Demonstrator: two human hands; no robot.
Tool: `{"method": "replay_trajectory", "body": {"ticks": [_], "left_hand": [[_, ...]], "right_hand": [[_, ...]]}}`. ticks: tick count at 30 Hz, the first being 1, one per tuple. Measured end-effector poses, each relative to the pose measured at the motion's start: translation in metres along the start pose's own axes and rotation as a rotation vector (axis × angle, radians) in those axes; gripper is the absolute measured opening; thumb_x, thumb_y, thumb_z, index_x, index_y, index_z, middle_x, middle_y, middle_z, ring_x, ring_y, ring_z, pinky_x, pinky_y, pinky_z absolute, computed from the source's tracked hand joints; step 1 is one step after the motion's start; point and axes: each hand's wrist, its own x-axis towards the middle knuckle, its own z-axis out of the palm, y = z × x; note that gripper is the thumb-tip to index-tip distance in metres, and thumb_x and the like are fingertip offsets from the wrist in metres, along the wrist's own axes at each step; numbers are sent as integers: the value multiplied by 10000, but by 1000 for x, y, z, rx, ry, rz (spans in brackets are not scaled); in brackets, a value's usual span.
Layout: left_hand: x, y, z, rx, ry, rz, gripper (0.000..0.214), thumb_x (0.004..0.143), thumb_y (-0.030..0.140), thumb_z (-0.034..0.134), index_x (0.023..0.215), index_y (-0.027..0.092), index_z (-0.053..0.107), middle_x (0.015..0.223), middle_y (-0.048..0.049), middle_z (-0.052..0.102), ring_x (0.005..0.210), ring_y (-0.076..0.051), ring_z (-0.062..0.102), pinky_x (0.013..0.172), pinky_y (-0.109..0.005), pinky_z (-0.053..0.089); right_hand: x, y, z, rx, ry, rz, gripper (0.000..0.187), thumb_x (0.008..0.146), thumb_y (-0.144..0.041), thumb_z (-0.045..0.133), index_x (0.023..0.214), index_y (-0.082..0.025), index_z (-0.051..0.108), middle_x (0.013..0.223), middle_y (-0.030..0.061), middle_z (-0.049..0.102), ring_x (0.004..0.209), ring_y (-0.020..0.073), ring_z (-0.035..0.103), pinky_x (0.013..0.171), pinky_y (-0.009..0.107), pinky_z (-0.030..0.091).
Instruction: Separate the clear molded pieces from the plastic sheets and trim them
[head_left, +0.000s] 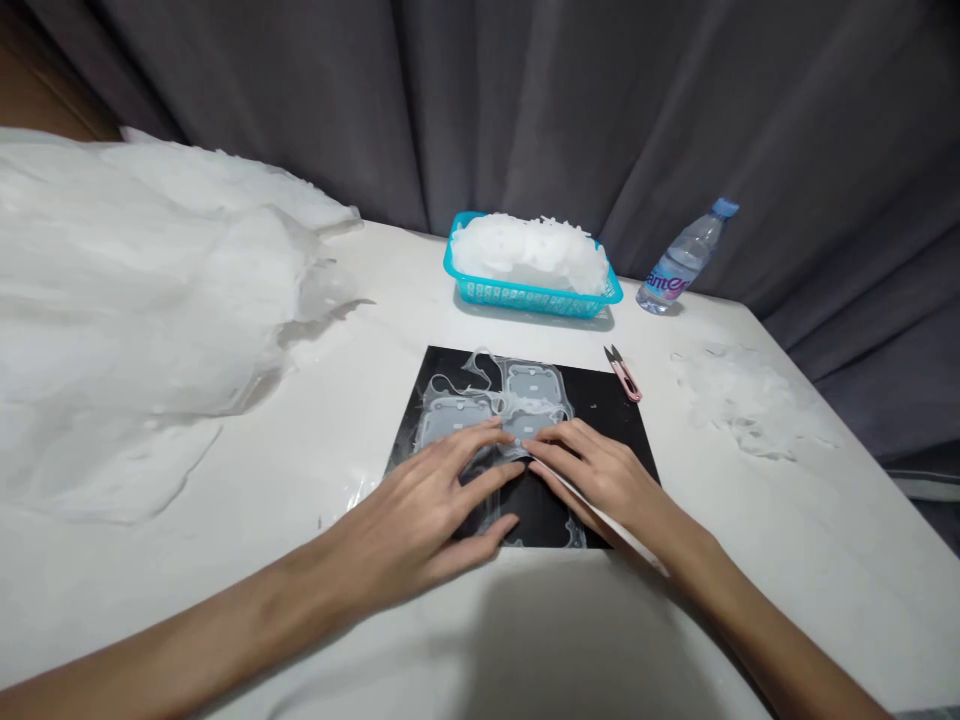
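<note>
A clear moulded plastic sheet [525,390] with several rounded-rectangle shapes lies on a black mat [622,420] in the middle of the white table. My left hand [427,500] rests flat on the sheet's left part, fingers stretched out toward the middle. My right hand [592,470] lies on the sheet's right part, fingers extended and pressing the plastic near the centre, fingertips almost meeting those of the left hand. Loose clear strips curl at the sheet's upper left edge.
A turquoise basket [536,295] heaped with white plastic pieces stands behind the mat. Pink thread snips [622,373] lie right of the mat. A water bottle [684,260] leans at the back right. White scraps [742,400] lie right; a big pile of clear plastic [135,300] fills the left.
</note>
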Motion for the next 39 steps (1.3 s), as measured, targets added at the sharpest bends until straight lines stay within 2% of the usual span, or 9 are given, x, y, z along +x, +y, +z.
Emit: {"method": "replay_trajectory", "body": {"ticks": [5,10,15,19,24,27,29,33,39], "left_hand": [[15,13,-6,-264,-46,-404,347,1067,382,500,922,210,763,842,-28,729,789,-205,657,753,-323,475],[24,15,2,-631,-124,-810,493,1011,585,534,783,221,774,698,25,721,634,-160,587,612,-269,380],[24,11,10,-917,34,-829,373,961,514,642,824,208,806,877,-23,801,843,-200,683,788,-277,455],[24,12,11,-974,80,-859,303,912,446,697,804,180,793,785,-44,770,751,-187,650,733,-290,456],[23,14,11,-936,43,-917,153,787,267,694,671,169,712,620,9,658,615,-135,554,613,-259,391],[22,13,10,-862,30,-924,164,729,217,652,572,176,628,552,40,571,565,-116,490,570,-248,351],[23,11,8,-800,-34,-931,155,716,218,639,566,181,628,541,40,571,550,-118,483,555,-250,338],[27,4,6,-711,-154,-894,190,790,294,665,634,185,658,581,12,663,573,-139,544,586,-259,366],[34,-10,-6,-1027,-59,-885,539,959,671,502,923,171,700,739,-36,705,639,-183,641,523,-253,414]], "right_hand": [[1,-11,-2,111,116,71,181,1067,-181,536,1195,-147,660,1018,108,718,929,206,711,834,321,613],[0,-20,3,90,174,53,157,1047,-123,543,1148,-134,663,990,116,728,902,218,710,807,329,607],[0,-23,4,120,188,108,158,1046,-134,545,1159,-131,656,1019,121,722,927,225,707,821,332,588],[1,-27,3,229,168,155,151,1055,-157,525,1117,-142,662,1011,111,706,931,213,698,841,327,565],[10,0,0,503,209,593,158,1018,-271,576,979,-199,711,961,56,709,906,197,681,830,317,523],[13,42,-6,714,381,872,182,881,-361,711,821,-191,734,749,26,693,705,190,637,692,318,500],[11,68,-13,757,479,915,224,840,-407,724,790,-189,711,682,7,661,631,173,606,644,311,489],[5,73,-27,768,553,902,257,854,-435,722,790,-186,700,660,-2,635,619,163,585,646,311,489],[7,-15,-28,681,252,497,131,1000,-282,639,1039,-230,753,993,40,694,904,176,657,843,301,513]]}}
